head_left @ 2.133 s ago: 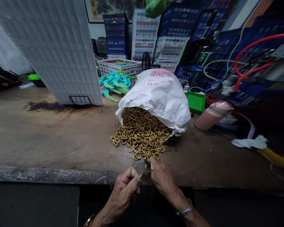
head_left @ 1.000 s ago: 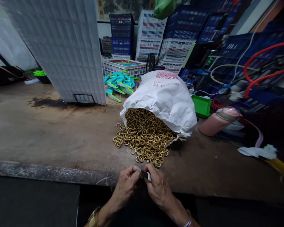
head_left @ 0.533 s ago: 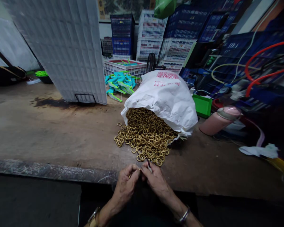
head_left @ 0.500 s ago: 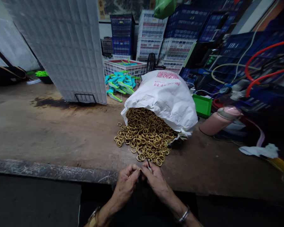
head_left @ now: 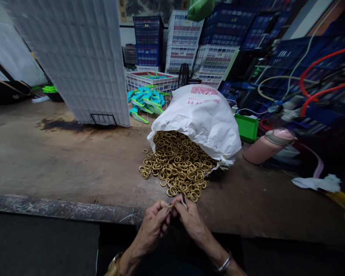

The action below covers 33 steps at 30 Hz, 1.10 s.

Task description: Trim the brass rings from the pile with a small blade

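Observation:
My left hand (head_left: 154,224) and my right hand (head_left: 190,220) meet at the near edge of the workbench (head_left: 60,165), fingers pinched together. A small brass ring (head_left: 170,206) shows between the left fingertips. The right fingers grip a thin dark tool (head_left: 184,200) that points up. Just beyond them lies a heap of brass rings (head_left: 176,165) that spills from a white sack (head_left: 199,119) lying on its side.
A tall white woven panel (head_left: 74,57) stands at the back left. Teal and green plastic parts (head_left: 145,101) lie behind the sack. A green tray (head_left: 246,128), a pink flask (head_left: 266,147), hoses and stacked crates (head_left: 184,42) fill the right and back.
Both hands stayed at the bench edge, drew together after being slightly apart, and keep working a ring with small finger movements. The view shifted a little. The heap and sack have not moved.

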Each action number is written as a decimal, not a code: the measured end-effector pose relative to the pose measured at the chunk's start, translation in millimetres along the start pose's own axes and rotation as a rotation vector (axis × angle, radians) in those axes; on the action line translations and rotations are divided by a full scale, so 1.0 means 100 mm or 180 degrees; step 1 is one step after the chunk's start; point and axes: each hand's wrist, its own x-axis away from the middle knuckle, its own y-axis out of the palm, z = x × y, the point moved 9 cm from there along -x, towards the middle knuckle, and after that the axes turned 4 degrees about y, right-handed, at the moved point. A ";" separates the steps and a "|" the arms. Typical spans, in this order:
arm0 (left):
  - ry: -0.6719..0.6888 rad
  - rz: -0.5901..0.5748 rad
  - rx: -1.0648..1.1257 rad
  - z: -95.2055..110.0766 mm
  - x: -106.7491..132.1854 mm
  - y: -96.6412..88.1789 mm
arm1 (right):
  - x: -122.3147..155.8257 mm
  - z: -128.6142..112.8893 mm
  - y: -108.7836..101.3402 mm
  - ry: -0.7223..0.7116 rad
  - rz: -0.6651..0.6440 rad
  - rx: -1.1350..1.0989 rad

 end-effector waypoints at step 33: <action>0.0031 -0.0144 0.0228 0.08 0.17 -0.03 | -0.06 0.04 -0.01 -0.0526 0.0404 0.2763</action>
